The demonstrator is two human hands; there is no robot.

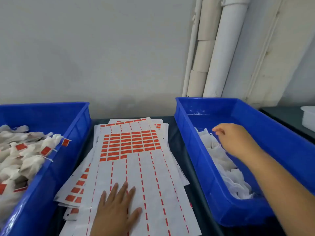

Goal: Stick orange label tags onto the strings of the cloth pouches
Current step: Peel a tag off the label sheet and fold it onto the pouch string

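- Head view cut off the left hand (117,208) at the wrist by the bottom edge; it lay flat, fingers straight and spread, pressing the top white backing sheet of orange label tags (131,143).
- Right hand (233,138) reached into the right blue plastic bin (289,138), fingers loosely curled over the untagged white cloth pouches (226,167); couldn't tell if it pinched anything, fingertips blurred.
- Pouch strings in that bin too faint to make out.
- Sheet's lower part was stripped, only orange dashes left; tags remained approx. mid-sheet upward. More sheets were fanned underneath, mostly hidden.
- Left blue plastic bin (56,167) was cut by the frame's left and bottom edges; it held tagged white pouches (25,159), one tag poking near its inner rim.
- Sheets filled the gap btwn the bins, nearly touching both walls; a strip of dark tabletop (190,189) showed beside the right bin.
- White container (308,118) at far right, mostly out of frame.
- White pipes (221,48) stood against the wall behind.
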